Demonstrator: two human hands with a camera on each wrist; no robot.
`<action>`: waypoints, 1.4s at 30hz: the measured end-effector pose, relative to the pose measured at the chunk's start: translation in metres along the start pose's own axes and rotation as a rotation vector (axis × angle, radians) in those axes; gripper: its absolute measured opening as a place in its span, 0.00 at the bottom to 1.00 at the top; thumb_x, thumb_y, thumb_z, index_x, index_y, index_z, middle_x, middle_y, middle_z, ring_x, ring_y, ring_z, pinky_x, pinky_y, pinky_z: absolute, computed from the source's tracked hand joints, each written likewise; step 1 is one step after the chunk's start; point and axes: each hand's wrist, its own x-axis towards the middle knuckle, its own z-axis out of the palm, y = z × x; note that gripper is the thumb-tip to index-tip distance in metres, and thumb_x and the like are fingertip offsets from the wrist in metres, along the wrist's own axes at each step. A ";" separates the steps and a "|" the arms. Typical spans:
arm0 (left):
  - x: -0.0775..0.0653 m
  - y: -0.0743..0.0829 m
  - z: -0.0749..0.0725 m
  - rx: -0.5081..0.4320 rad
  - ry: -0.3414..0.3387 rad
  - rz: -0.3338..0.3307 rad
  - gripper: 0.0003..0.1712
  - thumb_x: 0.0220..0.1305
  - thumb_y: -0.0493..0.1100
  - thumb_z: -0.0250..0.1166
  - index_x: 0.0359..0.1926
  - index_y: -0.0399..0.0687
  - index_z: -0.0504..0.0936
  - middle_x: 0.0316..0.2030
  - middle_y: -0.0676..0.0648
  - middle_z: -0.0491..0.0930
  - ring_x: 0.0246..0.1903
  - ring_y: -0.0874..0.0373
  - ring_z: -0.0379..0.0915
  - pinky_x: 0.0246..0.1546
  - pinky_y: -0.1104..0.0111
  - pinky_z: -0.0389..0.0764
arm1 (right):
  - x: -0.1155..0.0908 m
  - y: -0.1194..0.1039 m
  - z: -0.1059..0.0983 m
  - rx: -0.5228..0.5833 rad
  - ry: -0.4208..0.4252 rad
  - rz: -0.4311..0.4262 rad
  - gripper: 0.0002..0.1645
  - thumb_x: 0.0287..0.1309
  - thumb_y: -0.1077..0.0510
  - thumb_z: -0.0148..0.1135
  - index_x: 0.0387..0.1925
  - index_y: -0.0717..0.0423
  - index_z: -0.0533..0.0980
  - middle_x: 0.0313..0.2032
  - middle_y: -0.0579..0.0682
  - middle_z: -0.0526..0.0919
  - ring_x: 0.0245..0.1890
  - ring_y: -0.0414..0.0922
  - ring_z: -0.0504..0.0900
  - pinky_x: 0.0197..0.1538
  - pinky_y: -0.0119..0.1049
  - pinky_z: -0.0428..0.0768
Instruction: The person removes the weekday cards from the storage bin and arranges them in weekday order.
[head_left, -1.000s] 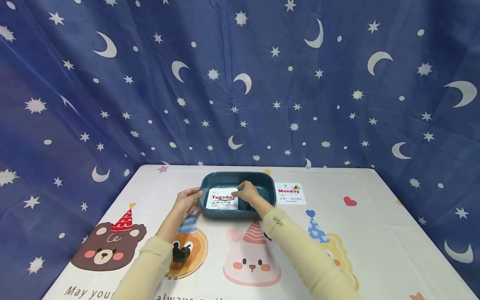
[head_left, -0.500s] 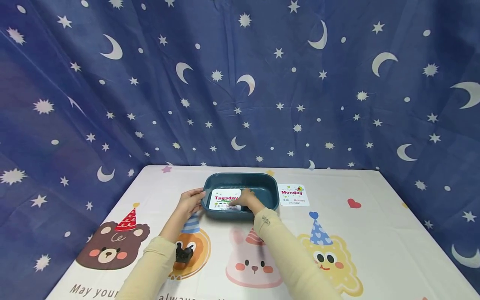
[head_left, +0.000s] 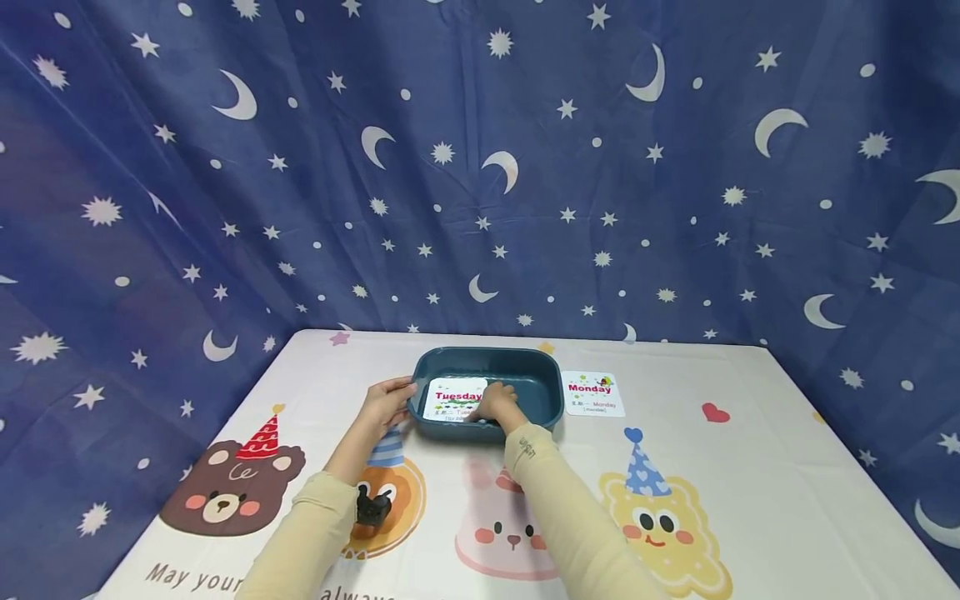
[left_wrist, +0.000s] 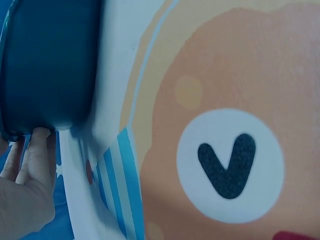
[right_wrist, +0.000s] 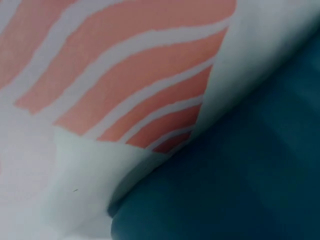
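A dark teal plastic tray (head_left: 543, 408) stands on the table with a white "Tuesday" card (head_left: 448, 392) in its left half. My left hand (head_left: 386, 402) grips the tray's left end; the left wrist view shows its fingers (left_wrist: 39, 152) against the tray's outer wall (left_wrist: 52, 65). Inside the tray, my right hand (head_left: 497, 402) is at the card's lower right corner, with the thumb low over the card and the other fingers bent to the right. Whether it pinches the card is hidden. The right wrist view shows the tray's wall (right_wrist: 225, 180) but no hand.
A "Monday" card (head_left: 594, 394) lies flat just right of the tray. The white tablecloth (head_left: 780, 492) carries printed cartoon animals. A small black object (head_left: 372, 506) sits by the left wrist. Behind the table hangs a blue curtain (head_left: 420, 275) with moons and stars.
My right hand has moved from the card's upper right edge down to its lower right corner. The left hand stays on the tray, and the view has shifted slightly.
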 end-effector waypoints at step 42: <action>0.000 0.003 0.000 -0.029 -0.033 -0.003 0.26 0.68 0.39 0.56 0.64 0.34 0.66 0.60 0.33 0.69 0.44 0.57 0.78 0.38 0.73 0.82 | -0.157 0.005 -0.150 0.817 -0.294 -0.083 0.14 0.63 0.68 0.53 0.50 0.67 0.73 0.38 0.59 0.79 0.29 0.45 0.73 0.38 0.36 0.80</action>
